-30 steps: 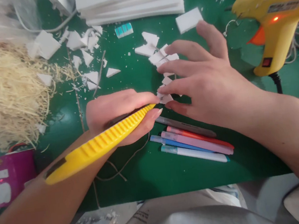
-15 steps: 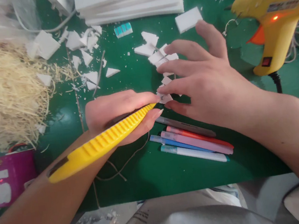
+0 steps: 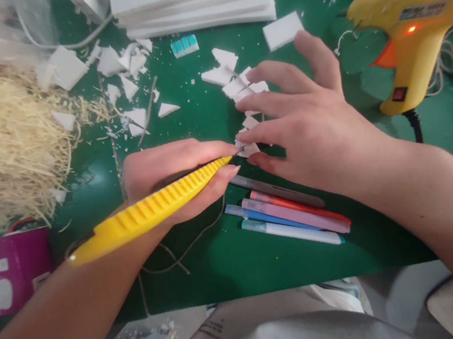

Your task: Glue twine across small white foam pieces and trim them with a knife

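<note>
My left hand (image 3: 177,173) is closed around a yellow utility knife (image 3: 156,209), its ribbed handle slanting down to the left. The short dark blade tip meets a small white foam piece (image 3: 250,149) at the table's middle. My right hand (image 3: 293,108) lies palm down with its fingers spread, the fingertips at a short row of white foam pieces (image 3: 238,85). Part of that row is hidden under the fingers. A thin grey stick lies across the upper pieces. Below my right hand are several coloured pens (image 3: 294,213), side by side.
A yellow hot glue gun (image 3: 415,17) with a red light stands at right. Stacked white foam sheets (image 3: 194,1) lie at the back. Foam scraps (image 3: 110,61) and a heap of straw (image 3: 10,142) cover the left, above a purple box (image 3: 16,269). A loose string (image 3: 201,234) lies near the front.
The knife's rear end has lifted slightly, and more of its blade tip shows at the foam. My right hand keeps its pose; the whole view has shifted a little.
</note>
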A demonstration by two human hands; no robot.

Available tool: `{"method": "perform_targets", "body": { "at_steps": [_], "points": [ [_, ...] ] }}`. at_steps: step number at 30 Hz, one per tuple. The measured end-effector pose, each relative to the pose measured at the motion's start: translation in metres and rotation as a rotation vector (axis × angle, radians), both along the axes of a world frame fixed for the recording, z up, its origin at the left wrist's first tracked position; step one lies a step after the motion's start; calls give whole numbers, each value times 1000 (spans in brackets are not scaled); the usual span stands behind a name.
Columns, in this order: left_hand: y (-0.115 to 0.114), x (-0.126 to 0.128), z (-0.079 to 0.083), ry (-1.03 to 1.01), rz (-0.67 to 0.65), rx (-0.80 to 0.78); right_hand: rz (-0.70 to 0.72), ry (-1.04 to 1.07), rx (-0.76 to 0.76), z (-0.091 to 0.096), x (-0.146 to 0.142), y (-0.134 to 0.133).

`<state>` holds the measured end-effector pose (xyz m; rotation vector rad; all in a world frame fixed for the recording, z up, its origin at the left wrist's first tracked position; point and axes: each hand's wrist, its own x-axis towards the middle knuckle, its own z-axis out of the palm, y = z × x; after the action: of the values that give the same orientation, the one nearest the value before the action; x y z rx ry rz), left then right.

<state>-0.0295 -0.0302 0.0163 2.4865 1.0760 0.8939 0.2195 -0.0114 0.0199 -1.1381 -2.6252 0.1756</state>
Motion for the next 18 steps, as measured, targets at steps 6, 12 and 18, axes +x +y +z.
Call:
{"method": "perform_targets", "body": {
  "at_steps": [6,12,18],
  "points": [
    [0,-1,2,21,-6,1,39,-5,56,-1,2,-1],
    [0,-3,-5,13,18,19,22,-44,22,4,-1,-2],
    [3,1,4,51,-51,16,20,-22,-9,5,-2,-1]
  ]
}}
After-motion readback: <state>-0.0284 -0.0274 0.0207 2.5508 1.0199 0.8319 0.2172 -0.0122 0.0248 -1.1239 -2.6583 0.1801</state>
